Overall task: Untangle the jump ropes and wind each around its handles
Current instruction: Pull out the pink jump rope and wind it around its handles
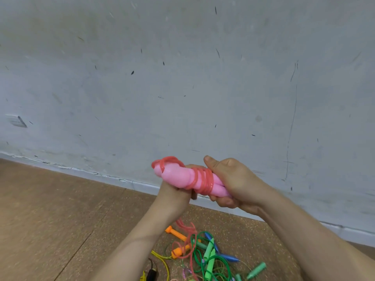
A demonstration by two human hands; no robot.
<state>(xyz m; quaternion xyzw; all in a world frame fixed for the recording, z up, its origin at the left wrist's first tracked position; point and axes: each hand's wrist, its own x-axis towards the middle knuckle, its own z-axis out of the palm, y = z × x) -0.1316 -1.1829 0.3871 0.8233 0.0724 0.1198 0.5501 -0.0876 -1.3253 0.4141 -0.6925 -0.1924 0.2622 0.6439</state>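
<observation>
The two pink handles (176,176) were held side by side in the air in front of the wall (182,78). The right hand (233,181) was closed round their right end, thumb lying along the top. The left hand (172,197) gripped them from underneath near the left end, its fingers curled up behind them. Whether it also pinched the cord could not be told.

The pink rope (203,182) was wound in several tight turns round the middle of the handles, just beside the right hand. One slack loop (166,160) stood up over their left tip. A length of the same rope hung down below the handles into the pile (203,256) on the floor (60,209). There it ran among the orange handles (176,235), the green handles (210,254), a blue handle (227,257) and a yellow rope (162,260).

The winding looked partly done, with a fair tail left.

The main risk seemed to be that hanging tail. If it was caught in the green or yellow cords, further turns would drag the pile upward and tighten its knots. The loose loop at the tip could slide off the end and let the neighbouring turns go slack, since nothing pinned it. The smooth handles might also splay apart if either grip eased while the rope was under tension.
</observation>
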